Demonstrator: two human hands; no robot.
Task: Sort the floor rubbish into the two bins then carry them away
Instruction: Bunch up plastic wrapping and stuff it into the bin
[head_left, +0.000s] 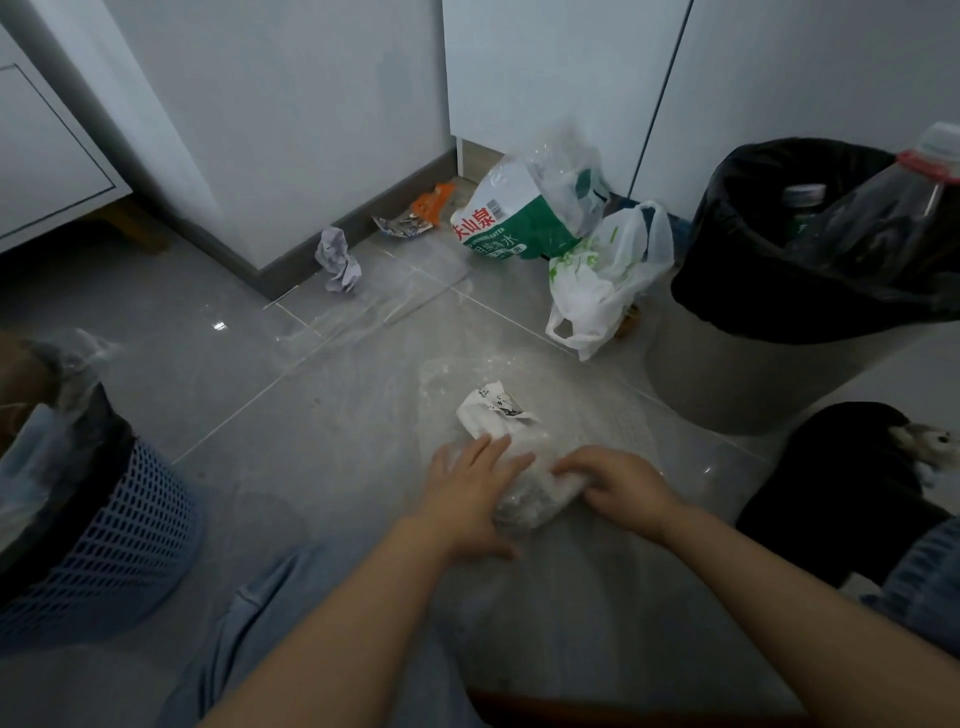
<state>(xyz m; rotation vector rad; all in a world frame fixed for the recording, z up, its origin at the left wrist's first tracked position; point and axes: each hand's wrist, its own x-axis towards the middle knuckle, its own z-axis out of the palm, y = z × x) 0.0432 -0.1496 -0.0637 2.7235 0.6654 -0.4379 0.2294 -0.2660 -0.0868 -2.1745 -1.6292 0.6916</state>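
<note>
A big clear plastic sheet (524, 395) lies flat on the grey floor in front of me. My right hand (621, 486) is shut on a bunched part of it (540, 499), and my left hand (475, 491) presses on the bunch with fingers spread. A crumpled white paper (493, 415) lies just beyond my hands. A blue mesh bin (98, 545) with a black liner stands at the left. At the right stands a grey bin (727, 374) with a black liner, holding clear plastic bottles (893, 208).
By the white cabinets lie a crumpled paper ball (338, 260), a foil wrapper (402, 226), an orange wrapper (434, 200), a green and white water-bottle package (511, 218) and a white plastic bag (602, 280). My knees in jeans (291, 623) frame the bottom.
</note>
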